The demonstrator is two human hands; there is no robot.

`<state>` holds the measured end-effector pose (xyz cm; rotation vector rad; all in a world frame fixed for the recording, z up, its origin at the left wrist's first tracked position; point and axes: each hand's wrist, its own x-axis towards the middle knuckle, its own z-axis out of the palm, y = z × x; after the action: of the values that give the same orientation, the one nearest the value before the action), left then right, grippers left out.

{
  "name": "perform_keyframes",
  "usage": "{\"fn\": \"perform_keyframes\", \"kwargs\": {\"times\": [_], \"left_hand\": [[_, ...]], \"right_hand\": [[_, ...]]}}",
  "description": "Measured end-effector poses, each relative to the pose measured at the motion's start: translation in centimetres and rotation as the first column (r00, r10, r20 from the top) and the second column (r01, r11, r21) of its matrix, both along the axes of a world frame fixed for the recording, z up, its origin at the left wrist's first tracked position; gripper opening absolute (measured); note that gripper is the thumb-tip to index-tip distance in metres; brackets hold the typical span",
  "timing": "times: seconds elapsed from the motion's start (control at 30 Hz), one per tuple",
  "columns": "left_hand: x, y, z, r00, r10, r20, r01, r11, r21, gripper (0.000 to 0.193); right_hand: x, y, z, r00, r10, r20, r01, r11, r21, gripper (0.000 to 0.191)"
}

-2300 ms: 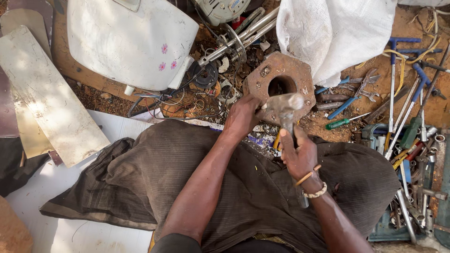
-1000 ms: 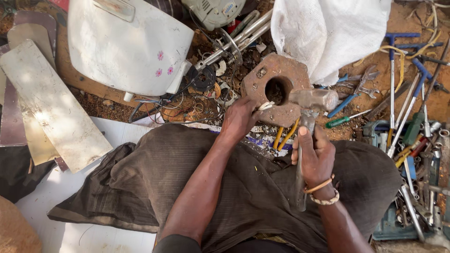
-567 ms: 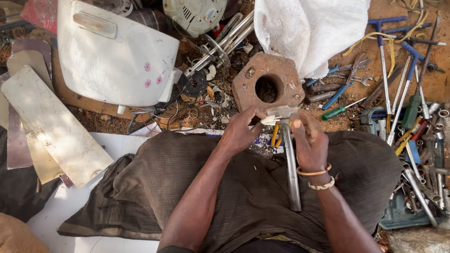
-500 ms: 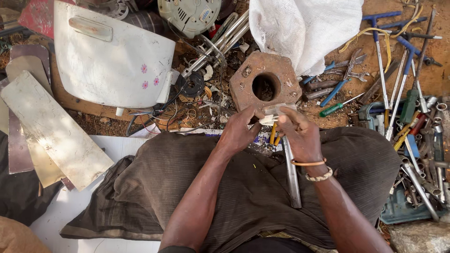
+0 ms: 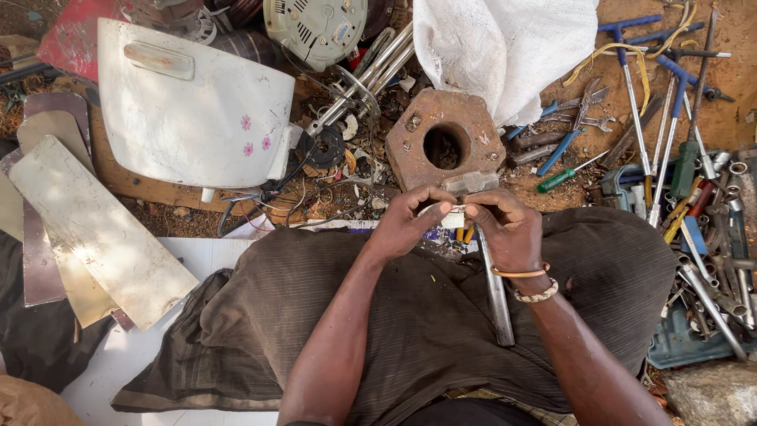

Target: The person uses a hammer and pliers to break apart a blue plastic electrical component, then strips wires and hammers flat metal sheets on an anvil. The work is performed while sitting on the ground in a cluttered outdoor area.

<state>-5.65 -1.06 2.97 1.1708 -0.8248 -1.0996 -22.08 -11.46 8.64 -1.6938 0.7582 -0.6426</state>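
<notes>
A white panel [image 5: 197, 110] with small pink flowers lies at the upper left, a white sack [image 5: 505, 51] at the top, and pale metal sheets [image 5: 87, 229] at the left edge. The person sits with brown trousers [image 5: 441, 315] spread across the lap. Straight ahead sits a rusty block [image 5: 445, 146] with a round hole, on the littered ground. Screwdrivers and blue-handled tools [image 5: 678, 150] crowd the right side.

A hammer [image 5: 493, 276] now rests handle-down along the right thigh, its head against the block's near edge; a moment ago the right hand was swinging it at the block, and now that hand no longer grips it. Both hands have come together just below the block. The left hand [image 5: 406, 225] and right hand [image 5: 509, 229] each pinch a small pale piece [image 5: 451, 214] between closed fingertips; what it is I cannot tell.
</notes>
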Motion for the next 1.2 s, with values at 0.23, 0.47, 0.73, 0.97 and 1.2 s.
{"fn": "perform_keyframes", "kwargs": {"times": [0.23,0.47,0.73,0.97,1.2], "left_hand": [[-0.1,-0.4,-3.3,0.966,-0.238,-0.097,0.251,0.953,0.171,0.053],[-0.6,-1.7,-3.8,0.924,-0.059,-0.378,0.198,0.92,0.338,0.042],[3.8,-1.5,-3.0,0.838,0.49,-0.24,-0.408,0.855,0.321,0.005],[5.8,-0.6,-4.4,0.807,0.575,-0.133,-0.542,0.812,0.217,0.017],[3.3,0.4,-6.2,0.32,0.681,-0.659,-0.446,0.722,0.529,0.025]], "right_hand": [[0.3,0.8,1.5,0.994,0.002,-0.113,-0.056,0.879,-0.473,0.013],[-0.3,2.4,2.0,0.992,0.007,-0.128,-0.067,0.883,-0.465,0.014],[-3.5,5.0,0.3,0.997,-0.019,-0.076,0.009,0.99,-0.139,0.015],[-5.7,5.1,0.0,0.998,-0.033,-0.044,0.032,0.999,-0.027,0.014],[-6.7,5.6,-1.5,1.0,-0.019,-0.012,0.021,0.984,0.178,0.017]]}}
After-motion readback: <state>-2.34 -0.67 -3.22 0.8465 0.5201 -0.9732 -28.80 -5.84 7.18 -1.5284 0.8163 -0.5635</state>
